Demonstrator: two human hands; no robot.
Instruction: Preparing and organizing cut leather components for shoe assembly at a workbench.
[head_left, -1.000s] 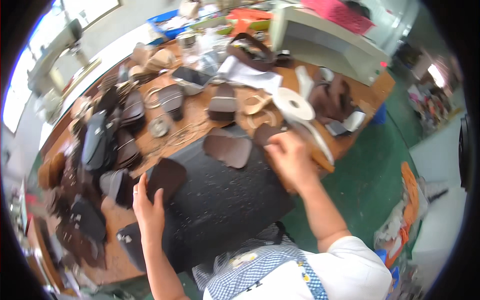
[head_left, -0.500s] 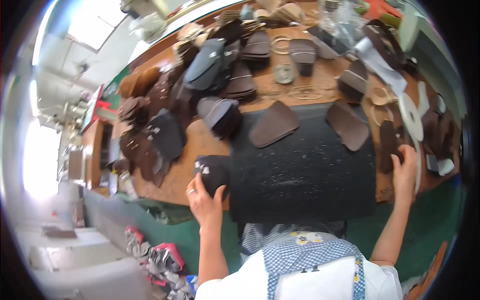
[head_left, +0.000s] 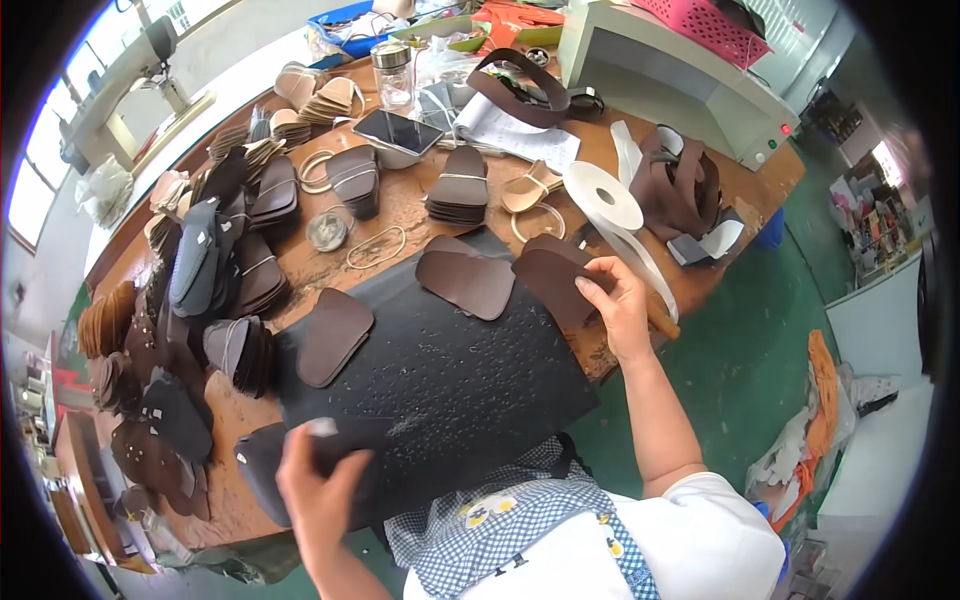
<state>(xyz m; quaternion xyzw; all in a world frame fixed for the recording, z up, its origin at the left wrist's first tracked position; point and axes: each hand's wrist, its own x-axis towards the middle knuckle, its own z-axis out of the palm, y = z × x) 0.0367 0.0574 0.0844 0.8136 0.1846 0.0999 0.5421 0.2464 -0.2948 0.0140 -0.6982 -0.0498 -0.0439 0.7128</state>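
Observation:
A brown leather piece is pinched between the thumb and fingers of my right hand, at the right end of the black mat. Slightly smeared by motion, my left hand grips a dark, flat cut piece with a small white mark over the mat's near left part. Beside that hand, more dark pieces lie at the mat's left edge. Two overlapping brown pieces rest on the mat's far side, and another brown piece is farther left.
Tied stacks of brown pieces stand behind the mat. A white tape roll and brown strips lie to the right. Dark pieces crowd the left. A tablet, a glass jar and a grey machine housing are farther back.
The view has turned to the right. My left hand has lifted a dark piece from the left pile over the mat. My right hand now holds a brown piece at the mat's right end.

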